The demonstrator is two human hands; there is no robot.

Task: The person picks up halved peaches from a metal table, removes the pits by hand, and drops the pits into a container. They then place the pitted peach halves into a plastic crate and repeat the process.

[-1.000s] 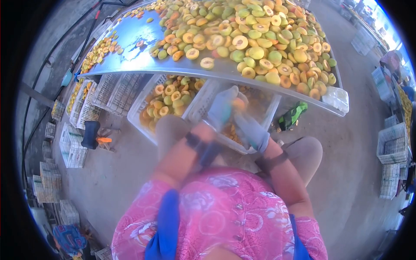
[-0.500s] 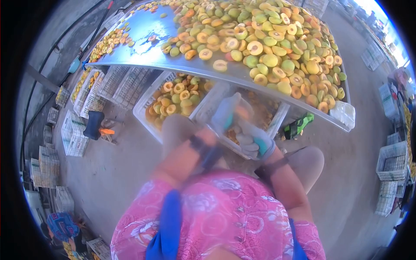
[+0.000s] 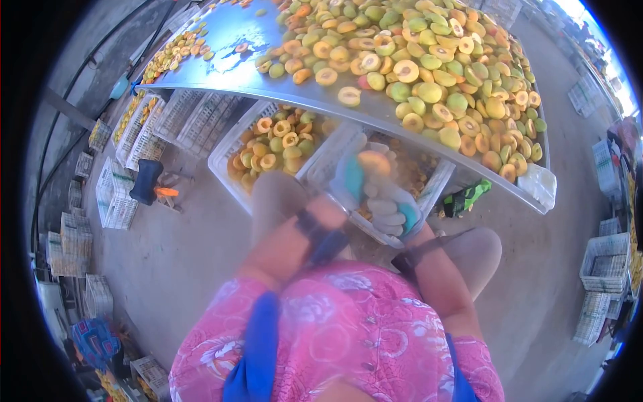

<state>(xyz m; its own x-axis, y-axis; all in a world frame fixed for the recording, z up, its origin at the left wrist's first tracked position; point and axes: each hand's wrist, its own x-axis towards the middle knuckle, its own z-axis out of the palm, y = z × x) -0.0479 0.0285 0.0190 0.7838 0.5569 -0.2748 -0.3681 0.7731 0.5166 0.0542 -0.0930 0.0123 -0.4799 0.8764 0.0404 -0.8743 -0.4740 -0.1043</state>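
My left hand (image 3: 347, 175), in a grey and teal glove, is wrapped round an orange-yellow fruit (image 3: 374, 163). Close beside it, my right hand (image 3: 394, 213) is gloved too, its fingers curled; whatever it may hold is hidden. Both hands are over a white crate (image 3: 439, 182) of small brownish pieces, below the edge of the metal table (image 3: 221, 86). Halved yellow-green fruits (image 3: 429, 90) are heaped on that table. To the left of my hands, another crate (image 3: 221, 157) contains fruit halves.
Stacked white crates (image 3: 201, 120) stand under the table at left. A small stool with a dark seat (image 3: 146, 182) is on the floor. A green and black bag (image 3: 467, 198) lies right of my knees. More crates (image 3: 605, 262) line the far right.
My left hand has turned and come slightly lower, and the orange-yellow fruit shows more clearly. The table and crates have shifted a little in view with the camera.
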